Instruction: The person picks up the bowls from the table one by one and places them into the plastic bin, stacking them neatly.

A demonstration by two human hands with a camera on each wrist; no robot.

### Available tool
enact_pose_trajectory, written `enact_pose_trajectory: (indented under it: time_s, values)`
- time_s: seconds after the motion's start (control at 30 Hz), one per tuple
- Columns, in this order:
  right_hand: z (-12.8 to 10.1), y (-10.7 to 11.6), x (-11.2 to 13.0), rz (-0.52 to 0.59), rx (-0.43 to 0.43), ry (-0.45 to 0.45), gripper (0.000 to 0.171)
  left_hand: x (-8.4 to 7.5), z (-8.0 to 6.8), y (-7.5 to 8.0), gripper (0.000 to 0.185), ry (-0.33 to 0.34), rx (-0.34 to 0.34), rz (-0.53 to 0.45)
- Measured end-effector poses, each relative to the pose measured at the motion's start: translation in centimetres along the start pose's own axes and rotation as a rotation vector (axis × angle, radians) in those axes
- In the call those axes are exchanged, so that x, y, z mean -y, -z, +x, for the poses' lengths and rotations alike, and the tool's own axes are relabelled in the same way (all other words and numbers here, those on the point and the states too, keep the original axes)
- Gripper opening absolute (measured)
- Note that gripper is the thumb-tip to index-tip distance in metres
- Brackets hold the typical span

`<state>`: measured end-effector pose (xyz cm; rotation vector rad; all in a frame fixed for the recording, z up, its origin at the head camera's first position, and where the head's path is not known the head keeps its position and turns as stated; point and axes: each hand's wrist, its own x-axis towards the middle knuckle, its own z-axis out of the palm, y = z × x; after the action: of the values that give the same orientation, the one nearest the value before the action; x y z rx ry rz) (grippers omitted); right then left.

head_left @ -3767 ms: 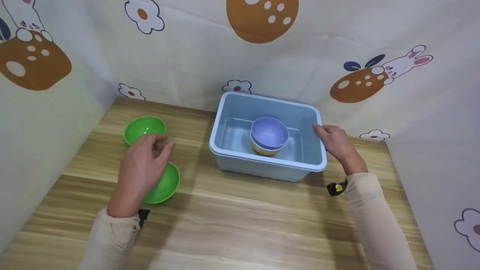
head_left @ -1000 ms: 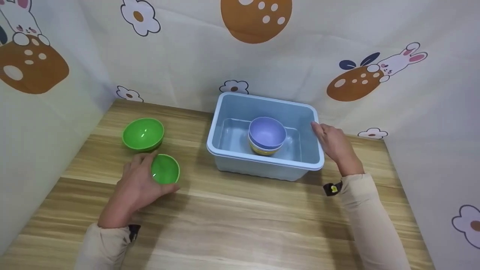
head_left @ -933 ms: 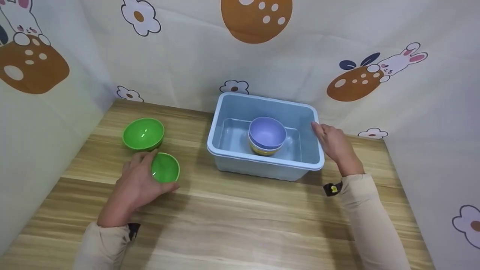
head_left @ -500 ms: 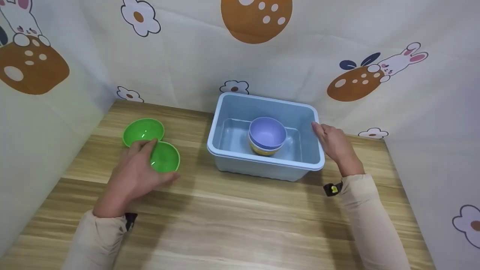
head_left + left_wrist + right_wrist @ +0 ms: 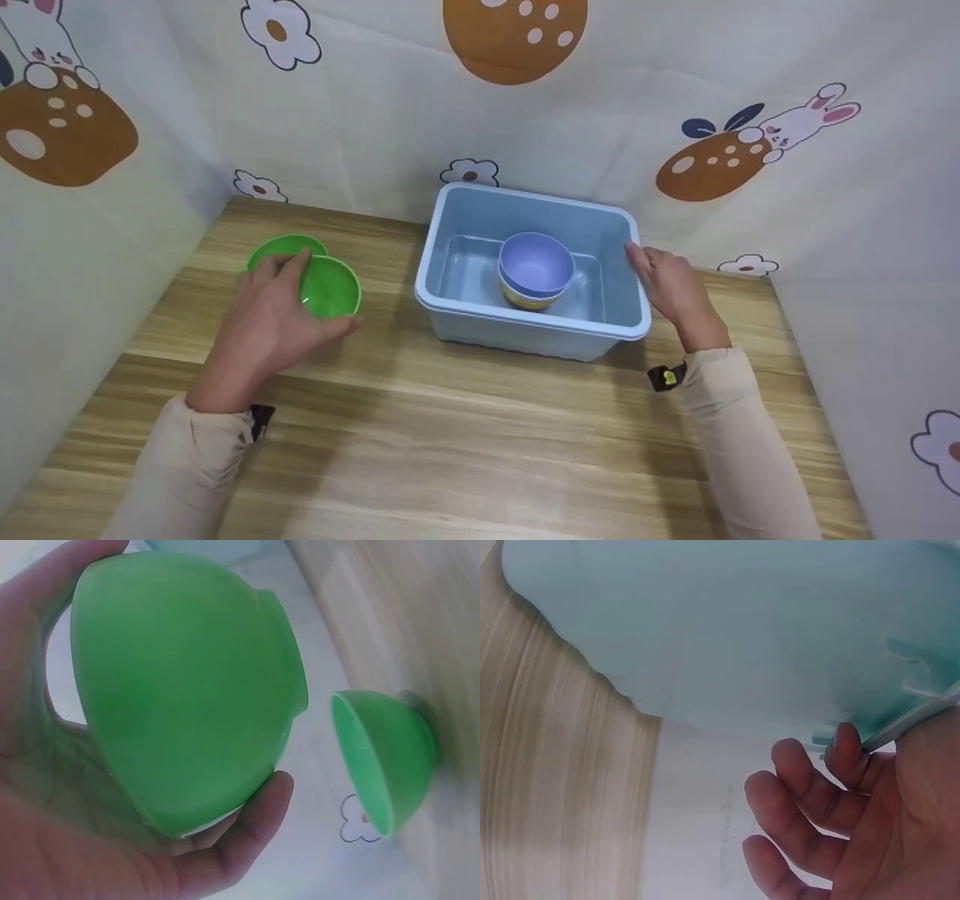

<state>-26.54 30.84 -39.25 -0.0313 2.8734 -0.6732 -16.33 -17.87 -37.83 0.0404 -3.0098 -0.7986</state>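
My left hand (image 5: 262, 322) grips a green bowl (image 5: 330, 289) by its rim, thumb on the near side and fingers on the far side. The left wrist view shows this bowl (image 5: 180, 690) raised above the table, its base turned to the right. Partly hidden behind that hand stands a second green bowl (image 5: 289, 244), whose side (image 5: 401, 757) also shows in the left wrist view. My right hand (image 5: 675, 292) holds the right rim of a light blue plastic bin (image 5: 525, 330), fingers curled under it. Inside the bin sits a purple bowl (image 5: 536, 262) stacked over a yellow one (image 5: 531, 302).
The wood-patterned table (image 5: 480, 435) carries the bin at its back middle and the green bowls at the left. A printed cloth (image 5: 360, 97) with rabbits and flowers walls in the back and both sides.
The left hand first reached over the bowls, then took hold of the nearer green bowl. Over the last second it has lifted it and moved it away toward the far bowl. The right hand stays put.
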Motion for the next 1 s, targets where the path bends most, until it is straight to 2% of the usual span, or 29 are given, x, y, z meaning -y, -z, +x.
enact_pose_trajectory:
  time_s: [0.17, 0.4, 1.0]
  values:
    - [0.0, -0.1, 0.0, 0.006, -0.022, 0.009, 0.083, -1.1, 0.5, 0.6, 0.112, -0.022, -0.034, -0.011]
    - [0.0, -0.4, 0.0, 0.017, -0.061, -0.019, 0.078, -2.3, 1.2, 0.8, 0.117, -0.002, -0.033, -0.007]
    - [-0.1, -0.2, 0.1, 0.06, -0.024, -0.046, 0.076, -5.1, 2.4, 2.1, 0.114, -0.035, -0.06, 0.004]
